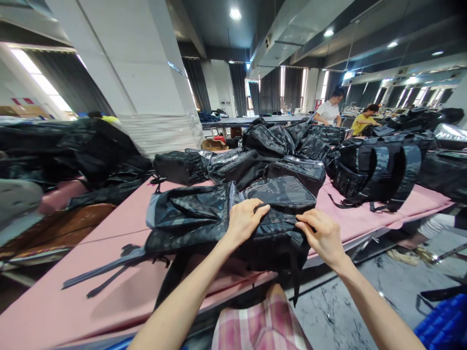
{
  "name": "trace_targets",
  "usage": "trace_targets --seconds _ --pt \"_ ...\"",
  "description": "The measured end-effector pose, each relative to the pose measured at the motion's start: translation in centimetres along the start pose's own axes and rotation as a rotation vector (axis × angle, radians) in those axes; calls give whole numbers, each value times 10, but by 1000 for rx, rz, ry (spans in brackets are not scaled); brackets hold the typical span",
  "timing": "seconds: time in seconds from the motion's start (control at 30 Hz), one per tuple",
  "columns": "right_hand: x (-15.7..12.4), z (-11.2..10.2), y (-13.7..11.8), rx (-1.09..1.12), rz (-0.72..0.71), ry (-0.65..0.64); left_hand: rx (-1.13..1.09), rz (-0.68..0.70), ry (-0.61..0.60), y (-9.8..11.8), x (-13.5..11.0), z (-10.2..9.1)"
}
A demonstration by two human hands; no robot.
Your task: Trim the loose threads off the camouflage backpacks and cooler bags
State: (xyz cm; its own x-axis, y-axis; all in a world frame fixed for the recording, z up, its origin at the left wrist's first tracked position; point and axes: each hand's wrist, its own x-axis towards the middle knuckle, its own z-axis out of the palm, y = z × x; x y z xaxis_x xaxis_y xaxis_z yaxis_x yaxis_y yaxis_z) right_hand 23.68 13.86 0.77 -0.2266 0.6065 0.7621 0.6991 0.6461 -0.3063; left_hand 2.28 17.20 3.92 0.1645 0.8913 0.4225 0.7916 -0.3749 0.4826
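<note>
At the frame's centre, a camouflage backpack lies on the pink table. The left hand, fingers curled, grips its fabric; the right hand pinches its right end, nearly closed. The step seems to be working this panel — the next move likely calls for steady tension. No writing is legible.

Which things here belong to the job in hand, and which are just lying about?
In the job:
camouflage backpack, lying flat
left hand, on it
right hand, pinching its edge
pink table, under it

Lying about, untouched:
dark bags, heaped behind
upright backpack, at right
blue quilted item, lower right
</note>
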Motion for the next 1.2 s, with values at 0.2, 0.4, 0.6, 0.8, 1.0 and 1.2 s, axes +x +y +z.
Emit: trace_targets --seconds 0.2,0.4,0.6,0.8,1.0,1.2 --pt "7 9 -12 -42 -38 1 3 0 -4 0 0 0" --pt "8 17 -11 -143 -104 18 -6 -4 -5 -1 1 0" --pt "8 16 -8 -149 -121 18 -19 11 -5 -1 1 1" --pt "10 17 -7 -85 -113 0 -28 14 -3 -2 0 1" --pt "9 18 -8 -105 -112 9 -15 14 -6 -1 0 0" --pt "9 18 -7 -82 -115 2 -20 13 0 -1 -3 1"
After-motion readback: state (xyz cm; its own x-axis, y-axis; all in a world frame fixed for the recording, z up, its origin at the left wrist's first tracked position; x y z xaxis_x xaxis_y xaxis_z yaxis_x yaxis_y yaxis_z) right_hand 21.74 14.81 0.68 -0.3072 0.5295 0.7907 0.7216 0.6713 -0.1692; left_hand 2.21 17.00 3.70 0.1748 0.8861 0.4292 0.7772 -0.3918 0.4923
